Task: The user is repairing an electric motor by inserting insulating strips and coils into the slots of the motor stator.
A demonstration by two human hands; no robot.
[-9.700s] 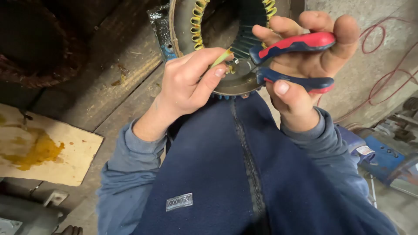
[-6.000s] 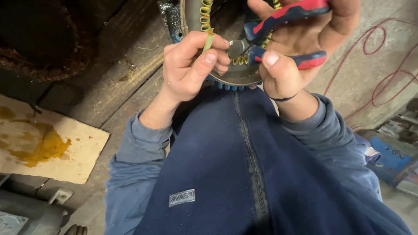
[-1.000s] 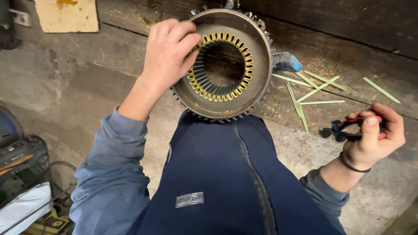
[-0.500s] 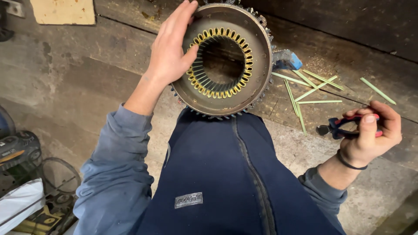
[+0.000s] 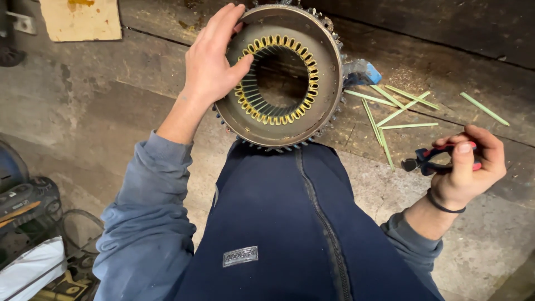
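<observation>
Gripping the left rim of a round metal motor ring (image 5: 329, 72), the left hand (image 5: 212, 64) is lying half open across it, fingers curling over the outer edge at the top and the thumb pressing onto the flat face near the yellow-lined slots (image 5: 278, 120) that are circling the centre hole. That ring is sitting upright-ish against the person's lap, its lower toothed edge touching the dark blue apron (image 5: 290, 223), with the wooden floor planks (image 5: 111, 95) showing behind it. Off to the right and well apart from the ring, the right hand (image 5: 468, 167) is closing loosely around a pair of pliers with red and dark handles (image 5: 432, 159), thumb lying on top, the black nose of the tool pointing left toward the ring. A black band (image 5: 443, 203) is sitting on that wrist. Thin pale green strips (image 5: 390, 106) are lying scattered on the planks between the ring and the pliers, one more lying further right. A small blue object (image 5: 365, 72) is poking out just behind the ring's right edge. Top left, a stained pale board (image 5: 81, 19) is lying on the floor; bottom left, dark gear and a white bag (image 5: 30, 267) are sitting near the left sleeve.
</observation>
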